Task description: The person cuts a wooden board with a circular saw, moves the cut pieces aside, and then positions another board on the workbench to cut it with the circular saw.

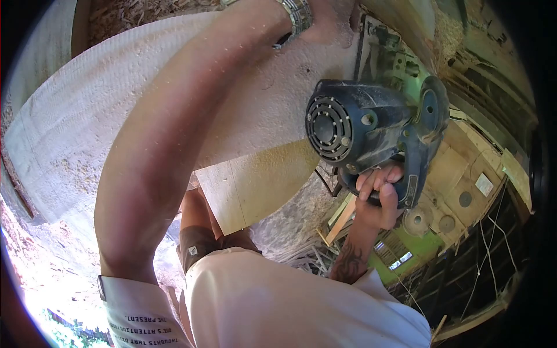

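Note:
My right hand (378, 197) grips the rear handle of a dark blue power tool (371, 127) whose round vented motor housing faces the camera. The tool sits against a large pale wooden slab (81, 122) dusted with sawdust. My left arm reaches up across the slab. My left hand (328, 23), with a metal watch band at the wrist, lies at the top edge just beyond the tool's front, mostly cut off by the frame. Whether it holds part of the tool or presses on the slab is not visible.
A lighter board (261, 182) sticks out below the slab. My bare knee (197, 240) and white shirt (278, 307) fill the bottom. Wood shavings (133, 11) lie at the top, and scrap timber and wooden frames (464, 191) stand at the right.

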`<state>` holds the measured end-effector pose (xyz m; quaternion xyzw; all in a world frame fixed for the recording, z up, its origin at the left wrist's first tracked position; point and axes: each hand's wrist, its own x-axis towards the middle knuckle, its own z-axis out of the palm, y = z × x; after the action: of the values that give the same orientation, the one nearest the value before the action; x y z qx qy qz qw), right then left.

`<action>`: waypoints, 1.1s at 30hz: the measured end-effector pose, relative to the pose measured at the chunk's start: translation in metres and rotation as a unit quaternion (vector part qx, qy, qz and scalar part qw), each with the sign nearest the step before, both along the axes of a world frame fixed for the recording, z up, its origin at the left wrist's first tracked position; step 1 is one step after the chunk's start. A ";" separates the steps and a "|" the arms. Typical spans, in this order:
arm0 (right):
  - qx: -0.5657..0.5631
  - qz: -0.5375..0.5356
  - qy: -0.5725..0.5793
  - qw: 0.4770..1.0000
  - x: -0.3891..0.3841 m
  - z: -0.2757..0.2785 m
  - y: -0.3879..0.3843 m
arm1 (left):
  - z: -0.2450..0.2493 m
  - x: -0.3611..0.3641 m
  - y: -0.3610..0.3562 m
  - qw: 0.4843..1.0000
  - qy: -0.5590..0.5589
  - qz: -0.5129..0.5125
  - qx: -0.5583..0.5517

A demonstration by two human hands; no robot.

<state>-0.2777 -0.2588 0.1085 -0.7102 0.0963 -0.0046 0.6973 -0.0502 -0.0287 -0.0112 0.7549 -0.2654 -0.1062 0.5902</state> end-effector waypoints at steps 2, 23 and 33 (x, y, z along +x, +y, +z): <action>0.002 0.003 -0.002 1.000 0.004 -0.002 0.000 | 0.005 0.000 0.002 1.000 0.006 0.004 0.021; 0.007 0.040 0.005 0.999 0.037 -0.004 0.000 | 0.022 0.003 0.016 0.997 0.067 -0.021 0.034; -0.006 0.059 0.016 0.998 0.072 -0.017 -0.001 | -0.001 0.013 0.019 0.988 0.069 -0.110 0.086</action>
<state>-0.2057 -0.2599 0.0914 -0.7185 0.0649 0.0471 0.6909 -0.0374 -0.0094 -0.0121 0.7601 -0.2949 -0.2450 0.5247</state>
